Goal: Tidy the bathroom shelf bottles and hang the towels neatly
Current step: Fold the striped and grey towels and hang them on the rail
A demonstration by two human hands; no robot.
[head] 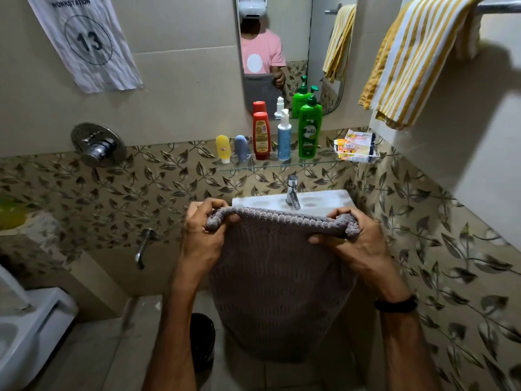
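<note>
Head view: left hand [203, 224] and right hand [349, 235] each pinch a top corner of grey towel [279, 272]; rail [499, 7] lies far right, nearer the right hand.

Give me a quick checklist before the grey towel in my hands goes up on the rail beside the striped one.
1. Left hand grips one top corner of the grey waffle-knit towel: ok.
2. Right hand grips the other top corner: ok.
3. Top edge stretched roughly level between the hands, with the rest hanging free: ok.
4. Free room on the metal towel rail: cannot tell. A bare stretch shows at the frame edge, but its length is out of view.
5. Yellow-and-white striped towel hung neatly: not ok, it is bunched and skewed.
6. Plastic bottles upright in a row on the glass shelf: ok.
</note>
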